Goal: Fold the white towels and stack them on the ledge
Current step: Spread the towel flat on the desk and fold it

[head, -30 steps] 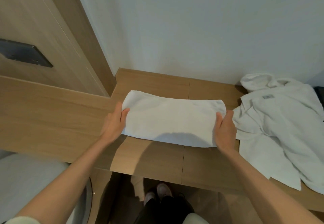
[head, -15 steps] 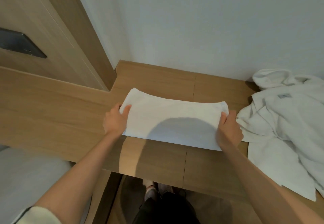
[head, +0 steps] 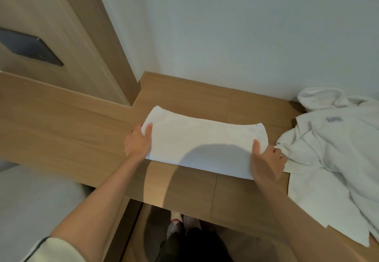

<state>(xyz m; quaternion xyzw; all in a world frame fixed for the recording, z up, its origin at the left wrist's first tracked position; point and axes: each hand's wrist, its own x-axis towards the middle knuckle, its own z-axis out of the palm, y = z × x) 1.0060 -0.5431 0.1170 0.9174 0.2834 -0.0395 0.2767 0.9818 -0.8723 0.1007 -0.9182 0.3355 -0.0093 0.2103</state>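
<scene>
The folded towel (head: 203, 145) lies flat on the wooden ledge (head: 180, 188), a long band with its long axis running from one grip to the other, slightly skewed so its left end sits farther back than its right.

Nearest the person is the bare front strip of the ledge, on the near side of both hands, with the towel's near edge just beyond it. The right hand (head: 266, 163) is the closer of the two: it is closed on the towel's right short end near the front corner, thumb pressed on top and the fingers curled at the edge. The left hand (head: 137, 142) sits a little farther off, closed on the left short end the same way, thumb over the cloth.

So the towel spans the whole gap between the two grips, neither hand nearer its middle than the other. My guess is the next fold brings one short end across to meet the other, along that axis; either hand could carry it.

Just outside the right grip, almost touching its knuckles, the heap of unfolded white towels (head: 332, 159) sprawls over the ledge, and I'd expect a careless sweep that way to snag it. Beyond everything stands the pale wall (head: 225, 36).
</scene>
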